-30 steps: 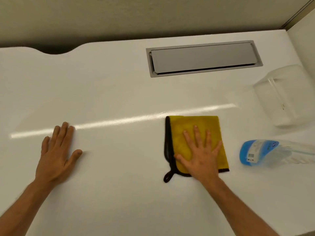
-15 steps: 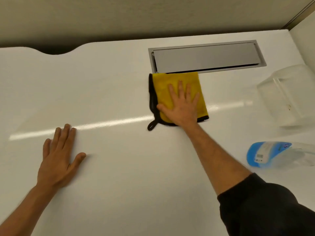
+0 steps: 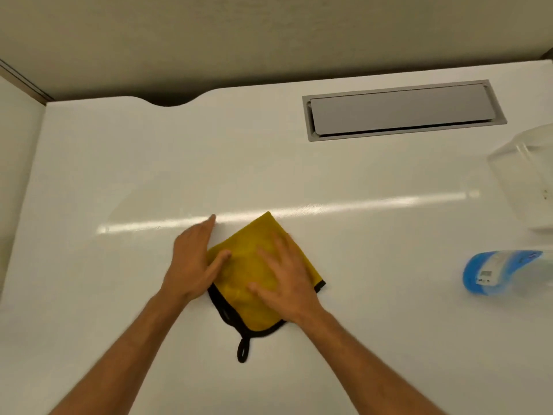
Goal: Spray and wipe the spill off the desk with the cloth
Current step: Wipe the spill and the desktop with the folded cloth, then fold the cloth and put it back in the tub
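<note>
Both hands on yellow cloth (image 3: 254, 265), mid-desk.

Right hand (image 3: 287, 280) flat, palm down, fingers spread, pressing the cloth onto the white desk (image 3: 119, 175); not gripping. Left hand (image 3: 191, 265) open at the cloth's left edge, thumb on the fabric, fingers on the desk. Cloth lies rotated like a diamond, black hanging loop (image 3: 243, 350) toward the person. Spray bottle (image 3: 502, 272) lies on its side, well apart to the right. Clear container (image 3: 526, 187) behind it, grey cable hatch (image 3: 401, 110) at the back.

Spray bottle (image 3: 505, 272), clear container (image 3: 526, 187) cut by right edge.
</note>
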The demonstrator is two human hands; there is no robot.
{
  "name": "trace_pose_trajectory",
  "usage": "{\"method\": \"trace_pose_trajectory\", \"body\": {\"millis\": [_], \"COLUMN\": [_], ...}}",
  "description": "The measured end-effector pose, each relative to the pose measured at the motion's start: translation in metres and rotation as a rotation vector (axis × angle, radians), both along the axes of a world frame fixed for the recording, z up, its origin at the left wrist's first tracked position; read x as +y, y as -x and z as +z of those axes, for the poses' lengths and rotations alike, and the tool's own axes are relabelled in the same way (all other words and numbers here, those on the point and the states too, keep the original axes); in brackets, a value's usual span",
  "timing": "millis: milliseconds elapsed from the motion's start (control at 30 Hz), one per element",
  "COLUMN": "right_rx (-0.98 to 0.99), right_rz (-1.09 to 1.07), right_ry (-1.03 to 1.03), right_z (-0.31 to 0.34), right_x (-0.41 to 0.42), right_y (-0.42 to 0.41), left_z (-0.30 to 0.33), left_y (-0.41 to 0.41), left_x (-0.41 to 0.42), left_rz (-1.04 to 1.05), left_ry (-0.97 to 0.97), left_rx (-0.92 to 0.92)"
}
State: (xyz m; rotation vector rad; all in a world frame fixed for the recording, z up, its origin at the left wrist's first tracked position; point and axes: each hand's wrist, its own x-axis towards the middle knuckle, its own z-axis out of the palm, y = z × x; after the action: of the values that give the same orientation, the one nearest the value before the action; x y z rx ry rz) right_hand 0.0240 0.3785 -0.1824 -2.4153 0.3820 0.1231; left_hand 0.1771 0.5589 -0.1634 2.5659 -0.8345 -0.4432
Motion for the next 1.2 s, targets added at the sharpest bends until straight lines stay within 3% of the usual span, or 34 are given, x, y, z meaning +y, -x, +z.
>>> {"method": "trace_pose_trajectory", "body": {"millis": [100, 167, 267, 333, 433, 600, 733, 900, 1033, 1200], "right_rx": [0.084, 0.199, 0.209, 0.219, 0.214, 0.074, 0.062, -0.108, 0.025, 0.126], "right_rz": [-0.410, -0.428, -0.325, -0.315, -0.467, -0.571, -0.593, -0.662, -0.630, -0.311], "right_ry": [0.111, 0.174, 0.151, -0.042, -0.478, -0.784, -0.965, -1.383, -1.255, -0.669], "right_z": [0.013, 0.018, 0.024, 0.034, 0.057, 0.113, 0.167, 0.205, 0.191, 0.210], "right_x": [-0.028, -0.037, -0.036, -0.038, -0.046, -0.060, -0.088, -0.104, -0.085, -0.096], "right_y": [0.017, 0.030, 0.040, 0.039, 0.033, 0.030, 0.027, 0.045, 0.074, 0.091], "left_z": [0.003, 0.004, 0.008, 0.016, 0.035, 0.087, 0.131, 0.171, 0.186, 0.194], "left_y": [0.003, 0.001, -0.001, 0.001, 0.007, 0.016, 0.021, 0.033, 0.040, 0.056], "left_x": [-0.022, -0.031, -0.044, -0.047, -0.042, -0.022, -0.015, -0.031, -0.056, -0.072], "left_rz": [0.073, 0.078, 0.005, 0.009, 0.054, 0.115, 0.144, 0.171, 0.247, 0.290], "left_ry": [-0.044, -0.118, -0.219, -0.200, -0.084, 0.169, 0.418, 0.663, 0.663, 0.568], "left_rx": [0.058, 0.079, 0.138, 0.210, 0.313, 0.516, 0.791, 1.009, 0.905, 0.706]}}
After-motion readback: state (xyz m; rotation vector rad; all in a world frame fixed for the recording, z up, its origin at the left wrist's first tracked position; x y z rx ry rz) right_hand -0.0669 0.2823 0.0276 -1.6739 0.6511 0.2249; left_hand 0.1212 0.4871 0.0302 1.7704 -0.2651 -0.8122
